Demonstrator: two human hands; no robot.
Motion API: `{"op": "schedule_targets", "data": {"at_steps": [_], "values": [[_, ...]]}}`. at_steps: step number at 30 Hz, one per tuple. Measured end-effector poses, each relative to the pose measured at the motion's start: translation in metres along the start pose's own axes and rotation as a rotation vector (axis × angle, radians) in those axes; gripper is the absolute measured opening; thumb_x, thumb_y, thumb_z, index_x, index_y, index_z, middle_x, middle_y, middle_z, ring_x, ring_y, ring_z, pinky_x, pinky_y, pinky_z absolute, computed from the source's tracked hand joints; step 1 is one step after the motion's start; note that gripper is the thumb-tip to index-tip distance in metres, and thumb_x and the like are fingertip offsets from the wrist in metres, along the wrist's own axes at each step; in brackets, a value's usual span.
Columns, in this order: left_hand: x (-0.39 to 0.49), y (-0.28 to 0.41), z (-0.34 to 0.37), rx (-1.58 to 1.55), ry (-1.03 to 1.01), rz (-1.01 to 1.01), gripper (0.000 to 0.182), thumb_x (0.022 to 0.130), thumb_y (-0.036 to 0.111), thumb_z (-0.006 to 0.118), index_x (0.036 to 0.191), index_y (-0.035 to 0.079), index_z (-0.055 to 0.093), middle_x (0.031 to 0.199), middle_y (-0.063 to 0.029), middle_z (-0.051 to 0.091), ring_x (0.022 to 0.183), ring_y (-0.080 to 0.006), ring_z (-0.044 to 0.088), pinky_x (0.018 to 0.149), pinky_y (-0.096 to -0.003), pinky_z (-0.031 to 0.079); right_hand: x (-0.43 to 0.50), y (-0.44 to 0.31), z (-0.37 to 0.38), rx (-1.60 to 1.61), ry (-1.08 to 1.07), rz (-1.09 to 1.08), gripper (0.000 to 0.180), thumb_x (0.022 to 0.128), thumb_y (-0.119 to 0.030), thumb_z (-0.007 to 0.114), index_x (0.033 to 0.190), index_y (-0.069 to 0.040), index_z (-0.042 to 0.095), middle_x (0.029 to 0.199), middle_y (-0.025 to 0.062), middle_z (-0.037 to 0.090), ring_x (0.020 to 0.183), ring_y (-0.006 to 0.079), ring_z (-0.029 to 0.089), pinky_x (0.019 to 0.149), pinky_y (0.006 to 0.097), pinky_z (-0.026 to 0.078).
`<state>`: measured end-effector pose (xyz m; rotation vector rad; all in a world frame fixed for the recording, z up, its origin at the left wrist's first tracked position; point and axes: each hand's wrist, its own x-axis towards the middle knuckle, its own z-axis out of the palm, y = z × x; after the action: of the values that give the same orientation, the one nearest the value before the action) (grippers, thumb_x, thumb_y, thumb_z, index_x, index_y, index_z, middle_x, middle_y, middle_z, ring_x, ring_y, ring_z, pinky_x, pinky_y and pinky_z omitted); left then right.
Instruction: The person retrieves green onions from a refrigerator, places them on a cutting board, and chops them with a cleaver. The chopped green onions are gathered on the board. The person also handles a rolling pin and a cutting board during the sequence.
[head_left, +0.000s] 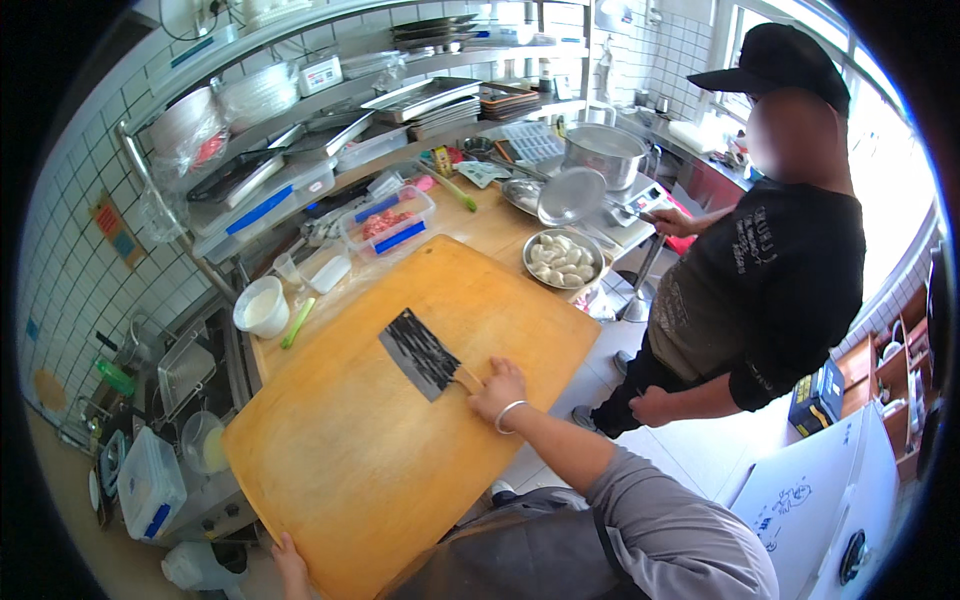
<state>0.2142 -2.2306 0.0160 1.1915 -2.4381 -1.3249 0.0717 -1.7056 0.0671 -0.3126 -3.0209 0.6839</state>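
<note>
A large wooden cutting board (360, 450) lies before me. On it rests a cleaver (421, 352) with a broad dark blade and a wooden handle. My right hand (499, 391), with a bangle at the wrist, is closed around the handle's end. At the board's near left edge, my left hand (290, 559) touches the rim with its thumb and fingers. Beyond the board sit a clear container of minced meat (386, 223), a steel bowl of dumplings (562, 259), a white tub (261, 307) and a cut green stalk (298, 324).
A person in black (757, 277) stands at the right, one hand holding a mesh strainer (571, 196) near a large steel pot (606, 154). Metal shelves (352, 90) with trays rise behind the table. Fryer baskets (187, 367) and a lidded container (150, 484) are at the left.
</note>
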Motion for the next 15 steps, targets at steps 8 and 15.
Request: {"op": "schedule_targets", "data": {"at_steps": [8,15], "values": [[0.001,-0.017,0.007,-0.123,-0.062,0.141,0.054,0.093,0.042,0.046,0.125,-0.001,0.042,0.115,-0.0152,0.055,0.100,-0.0266,0.055,0.084,-0.0344,0.044,-0.067,0.117,-0.022,0.466,0.506,0.335,0.073,0.079,-0.040,0.062,0.135,-0.004,0.032,0.139,0.0229,0.028,0.130,0.0356,0.025,0.107,0.0464,0.020],[-0.038,-0.003,0.008,-0.072,-0.086,0.033,0.051,0.094,0.038,0.045,0.122,-0.003,0.043,0.115,-0.0182,0.054,0.101,-0.0277,0.054,0.085,-0.0357,0.043,-0.035,0.133,0.035,1.948,-0.197,0.467,0.042,0.092,-0.036,0.047,0.127,-0.012,0.042,0.122,0.0074,0.055,0.111,0.0252,0.052,0.095,0.0434,0.041]]}}
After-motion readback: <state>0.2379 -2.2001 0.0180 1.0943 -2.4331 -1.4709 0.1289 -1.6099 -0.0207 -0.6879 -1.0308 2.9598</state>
